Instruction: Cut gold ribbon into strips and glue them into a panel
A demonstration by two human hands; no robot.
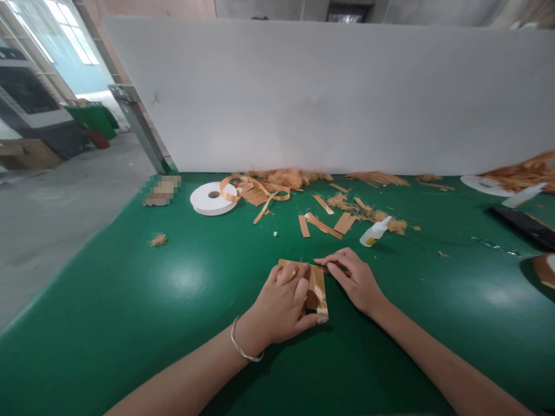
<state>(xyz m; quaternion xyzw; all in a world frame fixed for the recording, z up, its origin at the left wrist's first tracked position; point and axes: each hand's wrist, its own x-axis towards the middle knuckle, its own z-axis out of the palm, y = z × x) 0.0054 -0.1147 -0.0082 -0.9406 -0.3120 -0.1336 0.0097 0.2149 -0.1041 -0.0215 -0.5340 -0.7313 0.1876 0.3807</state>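
A square-shaped piece made of golden-tan ribbon [318,283] lies on the green table. My left hand [277,306] rests over it, fingers bent on its top side and thumb on its lower right corner, hiding much of it. My right hand [358,283] is at the piece's upper right corner, thumb and fingers closed on a thin brown strip [324,268] along its upper edge. The strip's far end is covered by my fingers. Just beyond my right hand, a small white glue bottle [373,233] leans on the table.
A white ribbon spool [207,201] with a loose ribbon loop [277,189] sits at the back left. Cut ribbon pieces [323,225] and tan fibre [290,177] lie near the white board [312,98]. At right are a black phone-like object [526,227] and another white bottle [524,195].
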